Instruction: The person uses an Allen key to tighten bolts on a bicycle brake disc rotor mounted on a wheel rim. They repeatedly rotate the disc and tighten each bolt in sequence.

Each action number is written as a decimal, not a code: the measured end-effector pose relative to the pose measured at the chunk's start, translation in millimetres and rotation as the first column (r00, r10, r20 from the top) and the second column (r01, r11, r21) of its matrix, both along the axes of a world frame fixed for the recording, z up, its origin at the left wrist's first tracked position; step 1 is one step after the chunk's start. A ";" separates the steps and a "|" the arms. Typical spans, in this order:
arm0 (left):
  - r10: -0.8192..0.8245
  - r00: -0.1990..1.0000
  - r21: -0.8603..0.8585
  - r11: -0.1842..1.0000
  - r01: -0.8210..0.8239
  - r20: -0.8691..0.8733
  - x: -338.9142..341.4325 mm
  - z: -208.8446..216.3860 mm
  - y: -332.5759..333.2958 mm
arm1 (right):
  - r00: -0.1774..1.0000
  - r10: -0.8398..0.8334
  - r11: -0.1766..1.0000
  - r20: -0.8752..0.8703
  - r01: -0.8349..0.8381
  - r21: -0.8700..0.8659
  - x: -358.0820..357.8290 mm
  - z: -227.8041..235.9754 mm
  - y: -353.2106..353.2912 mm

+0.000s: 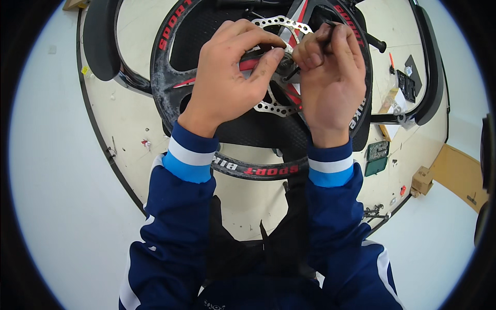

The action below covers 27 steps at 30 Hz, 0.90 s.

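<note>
A black bicycle wheel (279, 171) with red and white lettering lies flat on a black chair seat (248, 135). Bolted around its hub (285, 66) is a silver brake disc (279, 109) with holes, partly covered by my hands. My left hand (227, 77) is closed in a pinch at the hub, thumb and forefinger almost together; whatever lies between them is too small to make out. Just right of the hub, my right hand (333, 77) curls its fingers around a small dark rod (330, 24), whose kind is mostly hidden by the fingers.
Chair armrests rise at left (102, 41) and right (433, 72) of the wheel. On the pale floor to the right are a black tool case (406, 86), an opened green case (377, 151), a cardboard box (422, 180) and scattered small parts. My legs are below the wheel.
</note>
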<state>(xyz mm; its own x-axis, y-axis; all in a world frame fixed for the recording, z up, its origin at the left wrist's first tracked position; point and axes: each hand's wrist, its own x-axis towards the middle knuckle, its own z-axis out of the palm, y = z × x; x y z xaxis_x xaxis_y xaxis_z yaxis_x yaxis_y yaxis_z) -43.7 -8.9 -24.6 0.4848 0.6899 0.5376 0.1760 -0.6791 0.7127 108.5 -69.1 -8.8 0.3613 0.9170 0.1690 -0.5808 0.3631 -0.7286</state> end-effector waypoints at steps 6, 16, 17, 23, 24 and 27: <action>-0.041 0.994 -0.030 0.999 0.044 0.099 11.5 -1.5 0.6 | 0.994 0.002 0.995 0.109 -0.013 0.094 -1.3 -9.9 -2.4; -0.212 0.977 0.018 0.977 0.212 0.034 -0.3 4.3 -8.0 | 0.443 -0.148 0.989 0.884 0.080 0.125 25.0 11.7 -28.8; -0.207 0.977 0.041 0.978 0.205 0.044 1.2 -0.1 -10.5 | 0.397 -0.135 0.991 0.908 0.061 0.121 26.7 15.5 -31.1; -0.140 0.989 -0.048 0.989 0.142 0.046 -0.3 -20.4 -13.2 | 0.524 -0.235 0.935 0.819 0.353 0.042 -5.5 22.0 -41.9; -0.124 0.990 -0.046 0.991 0.127 0.066 1.0 -21.8 -13.3 | 0.541 -0.259 0.929 0.800 0.367 0.053 -6.7 18.9 -40.9; -0.074 0.991 -0.052 0.995 0.081 0.116 7.5 -23.1 -16.1 | 0.634 -0.239 0.929 0.735 0.369 -0.017 -10.7 26.1 -45.0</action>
<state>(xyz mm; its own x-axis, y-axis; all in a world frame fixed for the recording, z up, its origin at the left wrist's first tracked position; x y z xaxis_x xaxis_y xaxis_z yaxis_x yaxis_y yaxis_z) -36.2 -24.9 -47.7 0.4761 0.6832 0.5536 0.0404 -0.6459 0.7624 97.7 -114.1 17.3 0.4531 0.8135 0.3646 0.2607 0.2703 -0.9268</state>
